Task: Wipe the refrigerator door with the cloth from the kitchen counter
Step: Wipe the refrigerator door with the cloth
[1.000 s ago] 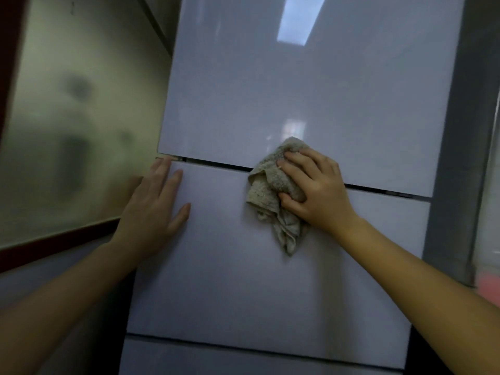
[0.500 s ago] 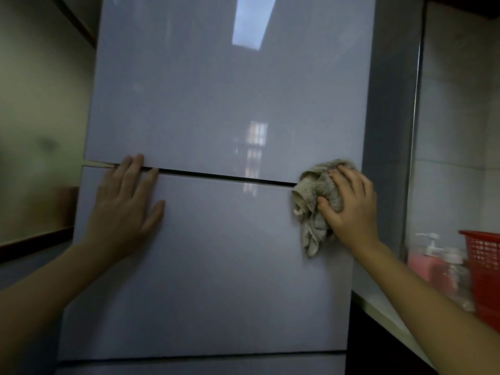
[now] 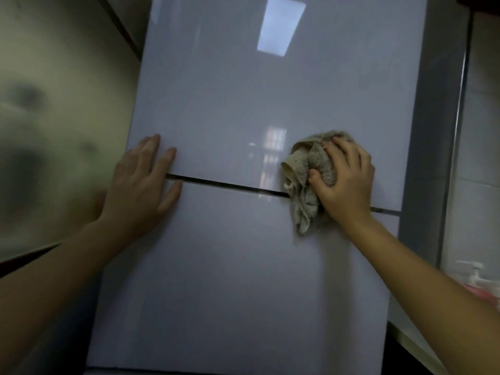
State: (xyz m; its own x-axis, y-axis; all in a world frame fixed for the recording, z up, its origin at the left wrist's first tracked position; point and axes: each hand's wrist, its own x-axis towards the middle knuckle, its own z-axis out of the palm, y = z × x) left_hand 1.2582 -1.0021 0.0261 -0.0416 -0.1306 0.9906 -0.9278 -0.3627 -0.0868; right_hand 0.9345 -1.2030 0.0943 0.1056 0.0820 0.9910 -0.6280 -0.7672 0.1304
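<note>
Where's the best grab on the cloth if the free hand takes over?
Probably the bunched upper fold of the cloth, coming from the left: it bulges clear of the right hand. The hanging tail is thin and lies flat on the refrigerator door.

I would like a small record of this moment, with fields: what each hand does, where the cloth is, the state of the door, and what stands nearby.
left hand: left hand flat and open on the refrigerator door, across the seam near the left edge
right hand: right hand pressing the cloth to the door
cloth: grey-beige cloth, bunched, over the seam toward the right side, one end hanging down
door: glossy, shut
nearby: pump bottle at the right, blurred
</note>
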